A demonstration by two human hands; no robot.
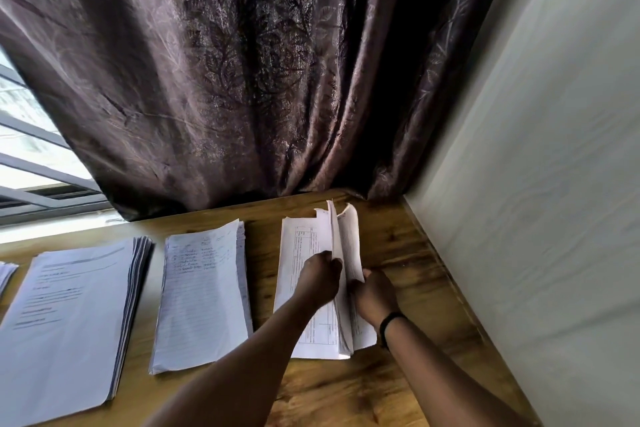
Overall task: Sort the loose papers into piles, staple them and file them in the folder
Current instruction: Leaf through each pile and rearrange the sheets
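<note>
Three paper piles lie in a row on the wooden table (391, 243). The right pile (301, 253) shows a printed table, and some of its sheets stand up on edge. My left hand (320, 279) grips those raised sheets from the left. From the right, my right hand (372, 295), with a black band at the wrist, holds the same sheets. In the middle lies a pile of lined handwritten pages (204, 302). A thick pile of printed sheets (65, 322) lies at the left. No stapler or folder is in view.
A white wall (540, 218) borders the table on the right. A dark patterned curtain (225, 80) hangs behind the table, with a window (31, 156) at far left. The corner of another paper pile (5, 274) shows at the left edge.
</note>
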